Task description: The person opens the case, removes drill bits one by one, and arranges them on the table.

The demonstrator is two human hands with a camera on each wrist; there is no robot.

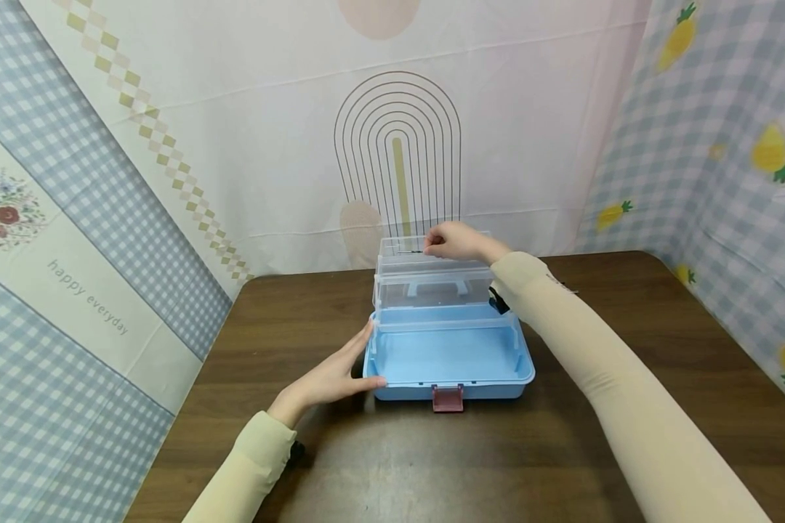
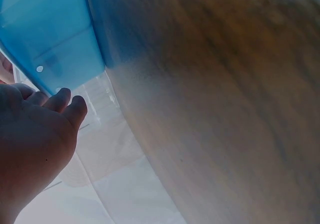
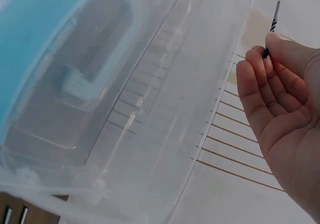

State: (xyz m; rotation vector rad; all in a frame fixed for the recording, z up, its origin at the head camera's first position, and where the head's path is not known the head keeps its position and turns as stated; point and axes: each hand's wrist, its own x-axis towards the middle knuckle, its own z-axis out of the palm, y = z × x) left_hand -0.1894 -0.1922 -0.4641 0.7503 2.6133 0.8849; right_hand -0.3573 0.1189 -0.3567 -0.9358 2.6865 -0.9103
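Observation:
A blue toolbox stands unfolded on the table, with clear tiered trays raised at its back and a pink latch hanging at the front. My left hand rests against the box's left side, fingers straight along the wall and thumb at the front corner of the rim. Over the upper clear tray, my right hand pinches a drill bit between thumb and fingers. The bit has a dark spiral part and a silver shank, which points away from the fingers.
Two slim metal pieces lie on the wooden table beyond the trays in the right wrist view. A patterned cloth backdrop rises behind the table, and checked cloth hangs on the right.

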